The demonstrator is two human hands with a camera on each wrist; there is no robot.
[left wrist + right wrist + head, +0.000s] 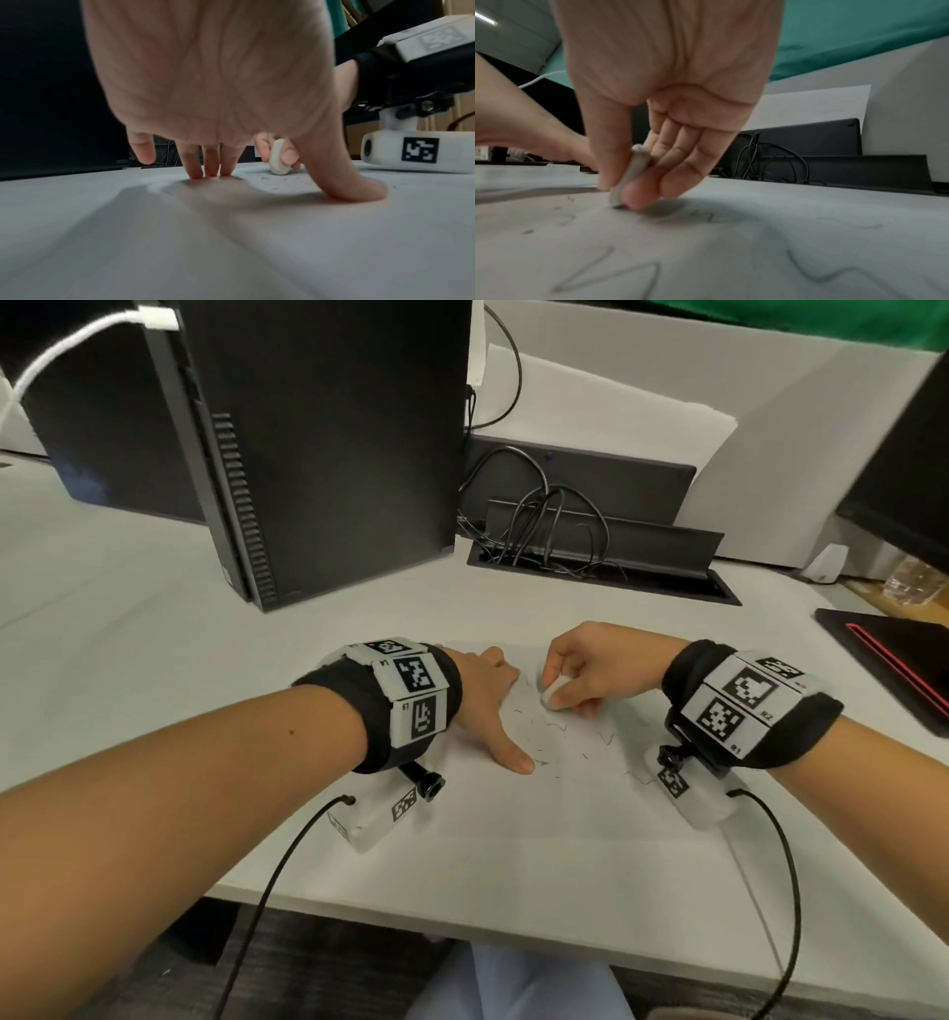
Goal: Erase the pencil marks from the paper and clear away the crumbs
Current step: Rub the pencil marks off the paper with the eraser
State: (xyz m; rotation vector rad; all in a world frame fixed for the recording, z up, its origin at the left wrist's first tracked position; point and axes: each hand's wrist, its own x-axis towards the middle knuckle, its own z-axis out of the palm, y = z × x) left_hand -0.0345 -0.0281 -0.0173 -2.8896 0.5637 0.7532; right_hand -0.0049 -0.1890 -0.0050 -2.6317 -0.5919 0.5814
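A white sheet of paper lies flat on the desk, with thin pencil marks scrawled over its upper middle. My right hand pinches a small white eraser between thumb and fingers, its lower end pressed on the paper near the sheet's top. The eraser stands tilted under my right hand. My left hand lies spread on the sheet's left part, fingertips and thumb pressing it down. Tiny dark crumbs dot the paper near the eraser.
A black computer tower stands behind my left hand. A cable tray with black cords sits behind the paper. A black and red pad lies at the right edge. The desk's front edge runs just below the sheet.
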